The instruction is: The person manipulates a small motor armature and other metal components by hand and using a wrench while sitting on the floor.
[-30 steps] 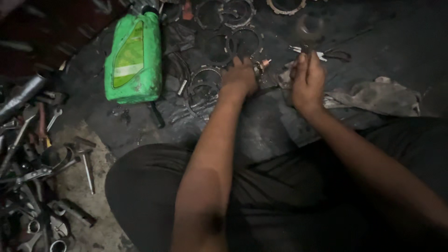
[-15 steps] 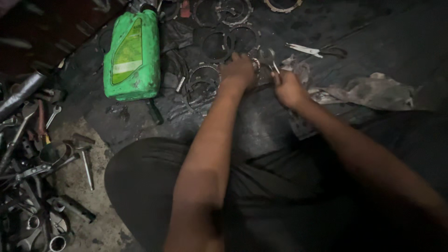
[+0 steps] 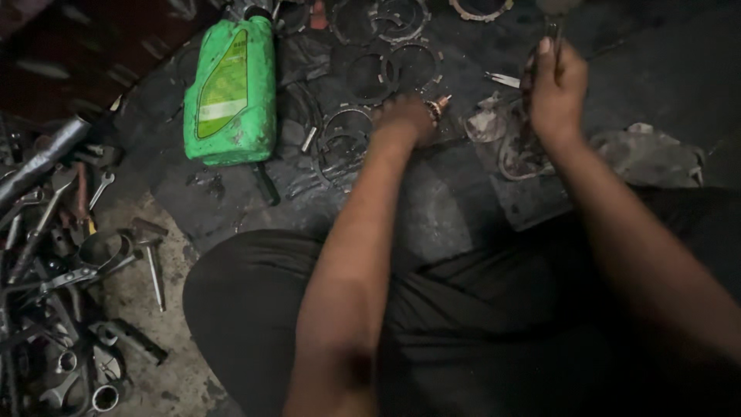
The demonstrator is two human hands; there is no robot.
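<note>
oil jug [image 3: 230, 93] lies on the floor [image 3: 448, 193] at left, metal rings [image 3: 370, 69] just right of it. rag [image 3: 644, 154] at far right. wrenches and sockets [image 3: 69, 270] piled at far left, beside the person's knee [image 3: 231, 309].

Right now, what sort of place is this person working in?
Probably a mechanic's workshop, with the work done on the floor. A green oil jug lies on a dark mat, metal rings are spread near the left hand, and wrenches and other tools are piled at the left.
</note>
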